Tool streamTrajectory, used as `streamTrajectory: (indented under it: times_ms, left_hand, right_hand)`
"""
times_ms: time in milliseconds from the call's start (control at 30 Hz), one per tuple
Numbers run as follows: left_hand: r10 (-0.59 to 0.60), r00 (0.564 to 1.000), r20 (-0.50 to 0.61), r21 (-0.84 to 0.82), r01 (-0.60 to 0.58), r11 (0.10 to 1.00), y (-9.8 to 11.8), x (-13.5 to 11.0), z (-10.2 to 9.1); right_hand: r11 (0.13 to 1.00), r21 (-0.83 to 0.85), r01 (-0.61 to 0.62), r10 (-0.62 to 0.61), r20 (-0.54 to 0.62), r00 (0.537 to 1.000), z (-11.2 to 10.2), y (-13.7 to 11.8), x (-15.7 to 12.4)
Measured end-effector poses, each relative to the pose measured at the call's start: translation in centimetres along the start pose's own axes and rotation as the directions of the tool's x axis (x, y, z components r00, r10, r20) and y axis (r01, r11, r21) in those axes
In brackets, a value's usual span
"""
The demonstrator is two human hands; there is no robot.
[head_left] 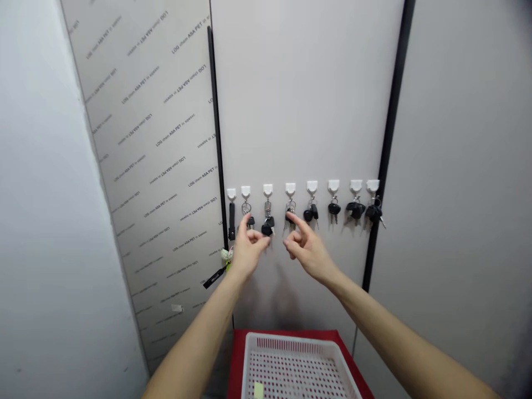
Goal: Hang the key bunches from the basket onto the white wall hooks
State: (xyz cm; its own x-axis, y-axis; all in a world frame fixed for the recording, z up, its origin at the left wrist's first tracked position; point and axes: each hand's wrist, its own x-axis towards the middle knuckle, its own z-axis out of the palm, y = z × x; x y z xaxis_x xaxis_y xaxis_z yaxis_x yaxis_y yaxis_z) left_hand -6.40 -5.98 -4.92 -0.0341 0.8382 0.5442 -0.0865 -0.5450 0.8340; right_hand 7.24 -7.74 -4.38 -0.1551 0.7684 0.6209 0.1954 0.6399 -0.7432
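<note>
Up and left of the white basket (291, 337), a pale board (166, 111) has slanted words all over it: "LOG chem" and "ASA PET". A black tag (215, 277), lower but also left of the basket, has pale letters too small to read. Above the basket, keys (267, 228) hang from a row of white hooks (312, 187). Many have black tops and shiny silver bits. Also above the basket, the left hand (247, 252) has thumb and pointing finger apart. The right hand (310, 254) points, other fingers curled. Both grip nothing; I can't tell if they touch any keys.
</note>
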Motion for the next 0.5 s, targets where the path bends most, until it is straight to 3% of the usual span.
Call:
streamTrajectory:
  times_ms: [100,167,300,500]
  left_hand:
    - [0.003,0.942,-0.335,0.159,0.054,0.986,-2.3,2.9,-2.8]
    - [0.018,0.906,-0.423,0.255,0.101,0.962,-3.5,4.5,-4.2]
    - [0.000,0.940,-0.342,0.350,0.127,0.928,-4.5,6.2,-4.5]
    - [-0.068,0.966,-0.248,0.245,0.131,0.961,-2.9,6.5,-3.7]
  right_hand:
    - [0.990,-0.114,-0.077,0.068,-0.078,0.995,0.5,0.8,2.0]
    - [0.978,-0.199,-0.065,0.051,-0.074,0.996,1.4,1.1,3.5]
    - [0.924,-0.382,-0.023,0.000,-0.060,0.998,4.3,1.5,6.3]
    - [0.798,-0.596,-0.089,0.059,-0.069,0.996,7.3,2.5,8.7]
